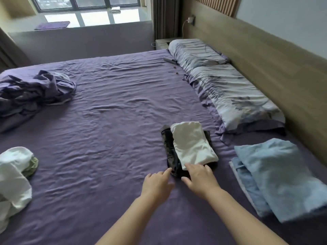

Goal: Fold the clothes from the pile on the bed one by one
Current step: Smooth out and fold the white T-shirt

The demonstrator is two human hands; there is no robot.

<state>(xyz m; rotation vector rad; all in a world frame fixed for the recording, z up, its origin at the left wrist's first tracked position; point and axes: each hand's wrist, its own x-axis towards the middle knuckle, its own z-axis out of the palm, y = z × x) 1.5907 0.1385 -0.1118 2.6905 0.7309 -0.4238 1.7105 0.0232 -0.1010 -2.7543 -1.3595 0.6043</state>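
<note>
A folded white garment (pixel 192 143) lies on a folded black garment (pixel 170 152) on the purple bed (pixel 106 121), just beyond both hands; the right hand (pixel 201 177) rests with fingers spread and fairly straight on the near edge of the stack, gripping nothing; the left hand (pixel 157 183) lies beside it, fingers extended, its fingertips seemingly touching the black garment's corner, though blur makes contact uncertain; folded light blue clothes (pixel 276 177) sit to the right; an unfolded white pile (pixel 14 179) lies at the left edge; a crumpled purple heap (pixel 33 91) lies farther back; two patterned pillows (pixel 226 89) line the wooden headboard (pixel 265 55); a window (pixel 85 4) stands beyond.
</note>
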